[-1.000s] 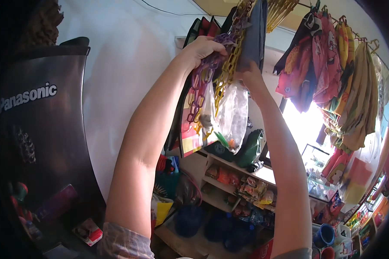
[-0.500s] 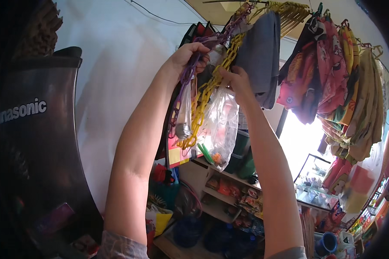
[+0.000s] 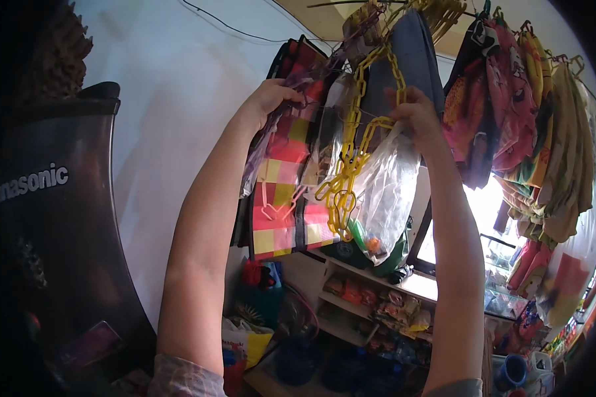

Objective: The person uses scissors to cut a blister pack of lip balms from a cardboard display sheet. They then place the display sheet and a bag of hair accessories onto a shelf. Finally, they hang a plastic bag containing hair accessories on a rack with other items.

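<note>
Both my arms reach up to things hanging from a rod. My left hand (image 3: 276,100) is closed round a purple plastic chain (image 3: 253,155), blurred by motion, with a clear wrapping near its lower end. My right hand (image 3: 417,118) pinches a yellow plastic chain (image 3: 343,188), whose links loop up to the rod and bunch lower down. Just under the right fingers hangs a clear plastic bag (image 3: 394,182) with green and orange items at its bottom; whether the fingers hold it too I cannot tell. Behind the chains hangs a red-and-yellow checkered bag (image 3: 278,198) with black edging.
A grey-blue cloth (image 3: 413,56) hangs behind my right hand, and colourful clothes (image 3: 503,99) hang farther right. A tall dark appliance (image 3: 60,231) stands at the left. Below are shelves with packets (image 3: 357,291), blue water jugs (image 3: 298,360) and a blue bucket (image 3: 511,372).
My hands have moved apart. The right one has drawn the yellow chain and clear bag rightward, and the left has shifted slightly left and down. More of the checkered bag shows between them.
</note>
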Demonstrator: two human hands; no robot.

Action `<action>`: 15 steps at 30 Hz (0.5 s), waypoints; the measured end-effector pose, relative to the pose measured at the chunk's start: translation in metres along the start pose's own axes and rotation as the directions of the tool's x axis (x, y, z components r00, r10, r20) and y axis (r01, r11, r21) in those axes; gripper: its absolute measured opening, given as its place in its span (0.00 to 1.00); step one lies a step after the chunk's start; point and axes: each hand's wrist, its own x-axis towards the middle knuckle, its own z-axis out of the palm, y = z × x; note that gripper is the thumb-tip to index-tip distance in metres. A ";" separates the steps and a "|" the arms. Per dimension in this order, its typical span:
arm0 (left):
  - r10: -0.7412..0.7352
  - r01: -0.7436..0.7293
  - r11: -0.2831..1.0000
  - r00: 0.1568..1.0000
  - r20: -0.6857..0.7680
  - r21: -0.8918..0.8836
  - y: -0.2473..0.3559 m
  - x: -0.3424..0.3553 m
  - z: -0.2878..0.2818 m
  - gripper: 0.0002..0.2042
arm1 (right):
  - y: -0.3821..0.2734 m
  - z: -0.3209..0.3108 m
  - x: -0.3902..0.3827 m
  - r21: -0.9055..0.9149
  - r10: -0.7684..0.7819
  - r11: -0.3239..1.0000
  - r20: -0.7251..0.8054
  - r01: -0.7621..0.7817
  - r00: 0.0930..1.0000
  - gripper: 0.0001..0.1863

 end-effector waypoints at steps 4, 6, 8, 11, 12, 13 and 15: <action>0.087 -0.074 0.962 0.995 -0.038 0.261 -0.010 0.000 0.013 0.10 | -0.003 -0.002 -0.004 0.061 0.017 0.998 0.029 -0.018 0.999 0.17; 0.156 -0.106 0.917 0.983 -0.100 0.385 -0.021 0.005 0.016 0.14 | -0.009 0.001 -0.005 0.055 0.020 0.998 0.039 -0.022 0.999 0.18; 0.321 -0.112 0.739 0.925 -0.201 0.665 -0.028 0.002 0.024 0.15 | -0.014 0.007 -0.009 0.066 0.017 0.998 0.078 -0.022 0.997 0.17; 0.597 -0.120 0.476 0.771 -0.220 0.871 -0.033 -0.010 0.054 0.15 | -0.016 0.012 -0.013 0.100 0.097 0.988 0.156 -0.114 0.983 0.16; 0.712 -0.177 0.353 0.688 -0.141 0.919 -0.029 -0.015 0.066 0.14 | -0.015 0.011 -0.014 0.106 0.141 0.981 0.183 -0.163 0.973 0.17; 0.803 -0.214 0.211 0.595 -0.045 0.954 -0.027 -0.020 0.076 0.14 | -0.012 0.011 -0.016 0.084 0.123 0.987 0.177 -0.140 0.976 0.17; 0.733 -0.457 0.487 0.677 -0.064 0.744 -0.022 -0.008 0.086 0.13 | -0.010 0.017 -0.018 0.038 0.081 0.995 0.169 -0.088 0.982 0.18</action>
